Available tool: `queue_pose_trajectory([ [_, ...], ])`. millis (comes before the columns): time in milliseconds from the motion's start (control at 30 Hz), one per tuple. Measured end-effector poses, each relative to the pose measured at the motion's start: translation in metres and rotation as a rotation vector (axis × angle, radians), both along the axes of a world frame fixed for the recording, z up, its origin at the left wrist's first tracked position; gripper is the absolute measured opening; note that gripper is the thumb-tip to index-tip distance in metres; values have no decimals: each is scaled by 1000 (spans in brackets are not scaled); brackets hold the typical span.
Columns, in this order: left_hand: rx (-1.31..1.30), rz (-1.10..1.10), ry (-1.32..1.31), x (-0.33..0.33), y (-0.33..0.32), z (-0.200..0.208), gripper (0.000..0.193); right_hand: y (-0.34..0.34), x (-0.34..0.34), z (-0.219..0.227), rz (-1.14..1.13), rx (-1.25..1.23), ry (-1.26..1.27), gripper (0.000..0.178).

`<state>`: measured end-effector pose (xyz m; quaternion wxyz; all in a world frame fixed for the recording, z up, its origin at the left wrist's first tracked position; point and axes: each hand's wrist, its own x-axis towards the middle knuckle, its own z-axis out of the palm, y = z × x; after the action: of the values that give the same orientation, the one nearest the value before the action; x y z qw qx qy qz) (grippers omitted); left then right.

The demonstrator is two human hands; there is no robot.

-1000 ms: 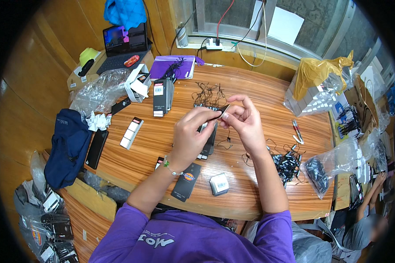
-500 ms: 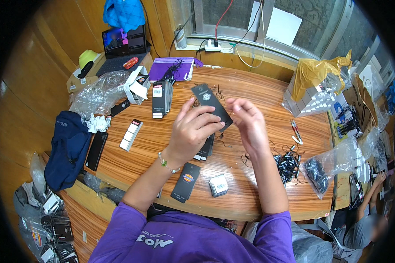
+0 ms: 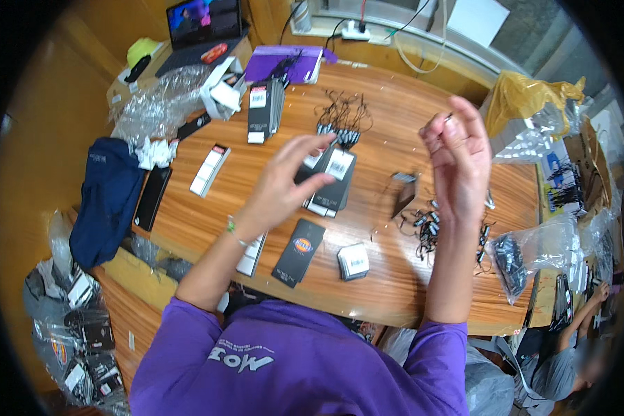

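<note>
My left hand (image 3: pixel 274 184) is open, thumb and fingers apart, beside a loose stack of black hang tags (image 3: pixel 336 201) with white barcode labels. My right hand (image 3: pixel 462 156) is raised at the right, fingertips pinched; a tiny dark bit shows at them, too small to name. Left of and below that hand a blurred dark tag (image 3: pixel 405 197) is in the air or tilted over the table; whether a cord joins it to my fingers cannot be seen. Black tag strings (image 3: pixel 340 134) lie fanned out beyond the stack, and a string pile (image 3: pixel 426 229) lies partly behind my right forearm.
A black tag with an oval emblem (image 3: pixel 299 253) and a small label stack (image 3: pixel 353 263) lie near the front edge. More tags (image 3: pixel 260 114) stand stacked by a purple book (image 3: pixel 277 64). A bag of strings (image 3: pixel 509 267) sits at right. Another person (image 3: pixel 561 367) is at far right.
The black tag has left my left hand, which now is open and empty. My right hand has moved up and right; a blurred tag appears near it. The view has shifted.
</note>
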<state>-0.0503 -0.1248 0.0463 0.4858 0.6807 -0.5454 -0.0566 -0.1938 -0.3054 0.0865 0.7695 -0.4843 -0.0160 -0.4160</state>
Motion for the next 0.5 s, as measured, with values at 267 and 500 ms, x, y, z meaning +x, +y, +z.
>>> queue_pose_trajectory([
  [267, 681, -27, 46, 46, 96, -35, 46, -28, -9, 4, -92, 4, -153, 18],
  [500, 504, 34, 20, 40, 116, -57, 53, -39, -13, 1, -51, -24, -163, 14],
])
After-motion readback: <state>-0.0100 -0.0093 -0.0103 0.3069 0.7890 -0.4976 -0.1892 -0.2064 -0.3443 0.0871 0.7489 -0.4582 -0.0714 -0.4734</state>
